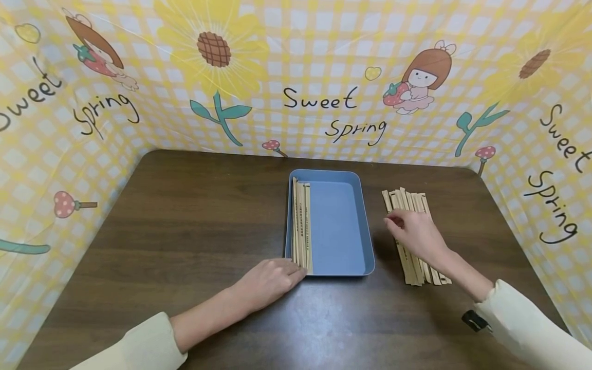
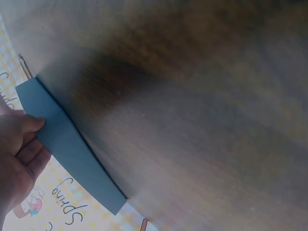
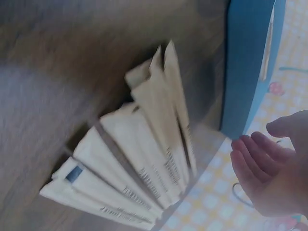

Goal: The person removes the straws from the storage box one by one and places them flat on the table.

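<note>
A blue tray (image 1: pixel 337 226) lies on the table with several paper-wrapped chopsticks (image 1: pixel 301 221) lined lengthwise along its left side. At its front left corner, my left hand (image 1: pixel 273 280) holds the rim: in the left wrist view the thumb (image 2: pixel 36 123) lies against the outer wall and the other fingers are over the edge, partly hidden. My right hand (image 1: pixel 418 234) hovers over a loose pile of wrapped chopsticks (image 1: pixel 416 267) right of the tray. Its fingers (image 3: pixel 257 156) bend loosely with nothing between them and the thumb. Printed ends of the pile fan out in the right wrist view.
The dark wooden table (image 1: pixel 208 205) extends on both sides of the tray. A yellow checked cloth (image 1: pixel 314 67) with printed flowers and words rises along its back and sides. A black tag (image 1: pixel 475 320) sticks out by the right sleeve.
</note>
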A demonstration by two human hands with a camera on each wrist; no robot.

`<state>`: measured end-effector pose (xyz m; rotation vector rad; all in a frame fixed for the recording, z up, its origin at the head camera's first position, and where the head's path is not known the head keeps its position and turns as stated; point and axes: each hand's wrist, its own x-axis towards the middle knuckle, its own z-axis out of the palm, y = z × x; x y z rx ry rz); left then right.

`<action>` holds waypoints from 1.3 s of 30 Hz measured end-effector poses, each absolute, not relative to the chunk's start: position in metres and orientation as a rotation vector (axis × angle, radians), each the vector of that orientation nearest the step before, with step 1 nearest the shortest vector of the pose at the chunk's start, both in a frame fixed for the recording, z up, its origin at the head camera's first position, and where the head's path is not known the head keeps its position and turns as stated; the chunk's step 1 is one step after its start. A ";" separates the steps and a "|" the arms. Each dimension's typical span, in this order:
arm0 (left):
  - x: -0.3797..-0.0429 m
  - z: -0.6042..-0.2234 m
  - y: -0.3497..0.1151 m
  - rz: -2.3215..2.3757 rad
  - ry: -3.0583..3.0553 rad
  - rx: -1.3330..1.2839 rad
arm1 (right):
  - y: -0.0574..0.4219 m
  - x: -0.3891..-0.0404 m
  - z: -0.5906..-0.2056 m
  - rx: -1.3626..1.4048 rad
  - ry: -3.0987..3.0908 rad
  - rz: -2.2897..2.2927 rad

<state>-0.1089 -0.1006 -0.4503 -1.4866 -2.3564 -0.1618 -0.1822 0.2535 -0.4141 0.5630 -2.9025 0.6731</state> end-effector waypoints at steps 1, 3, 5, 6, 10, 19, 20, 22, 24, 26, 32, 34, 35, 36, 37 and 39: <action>-0.109 -0.450 -0.101 -0.158 -2.359 -1.486 | 0.251 -0.179 -0.414 0.599 -2.878 0.664; -0.109 -0.449 -0.100 -0.149 -2.360 -1.487 | 0.248 -0.172 -0.413 0.673 -2.833 0.641; -0.109 -0.449 -0.100 -0.150 -2.356 -1.488 | 0.244 -0.166 -0.413 0.754 -2.778 0.629; -0.109 -0.449 -0.100 -0.151 -2.354 -1.488 | 0.243 -0.164 -0.413 0.807 -2.743 0.616; -0.110 -0.449 -0.100 -0.157 -2.347 -1.490 | 0.236 -0.155 -0.417 1.061 -2.581 0.564; -0.111 -0.448 -0.098 -0.167 -2.338 -1.487 | 0.222 -0.133 -0.431 1.425 -2.317 0.426; -0.111 -0.449 -0.098 -0.173 -2.338 -1.488 | 0.221 -0.130 -0.433 1.435 -2.310 0.409; -0.111 -0.450 -0.098 -0.180 -2.339 -1.488 | 0.221 -0.125 -0.438 1.454 -2.294 0.371; -0.111 -0.450 -0.098 -0.183 -2.339 -1.488 | 0.222 -0.120 -0.443 1.468 -2.284 0.342; -0.111 -0.451 -0.098 -0.187 -2.341 -1.489 | 0.222 -0.115 -0.447 1.480 -2.281 0.314; -0.110 -0.450 -0.098 -0.195 -2.334 -1.485 | 0.225 -0.104 -0.454 1.493 -2.266 0.232; -0.110 -0.450 -0.098 -0.199 -2.333 -1.482 | 0.226 -0.102 -0.455 1.495 -2.260 0.200; -0.110 -0.450 -0.098 -0.202 -2.334 -1.482 | 0.226 -0.101 -0.456 1.495 -2.259 0.191; -0.110 -0.450 -0.098 -0.201 -2.335 -1.482 | 0.227 -0.100 -0.456 1.497 -2.258 0.182; -0.110 -0.449 -0.098 -0.203 -2.336 -1.481 | 0.227 -0.100 -0.457 1.499 -2.257 0.173; -0.109 -0.450 -0.099 -0.203 -2.339 -1.480 | 0.229 -0.099 -0.458 1.503 -2.257 0.159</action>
